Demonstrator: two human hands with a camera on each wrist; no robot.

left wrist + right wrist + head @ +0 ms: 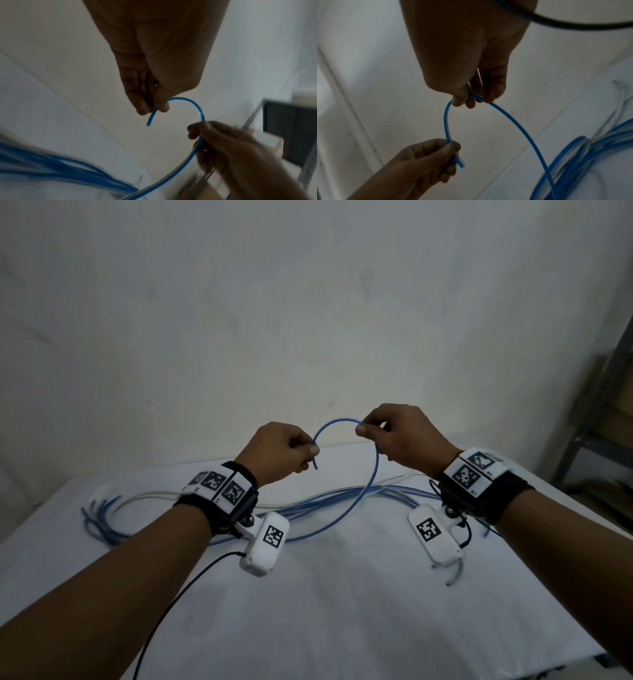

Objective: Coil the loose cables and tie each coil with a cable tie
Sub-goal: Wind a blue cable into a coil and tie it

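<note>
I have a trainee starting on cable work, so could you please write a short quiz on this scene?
1. True or false: the left hand pinches the blue cable near its free end.
2. Where does the cable go past the right hand? A) down to the bundle on the table B) up the wall C) into a box
3. Fill in: between the two hands the cable forms an ____.

Key: 1 true; 2 A; 3 arch.
</note>
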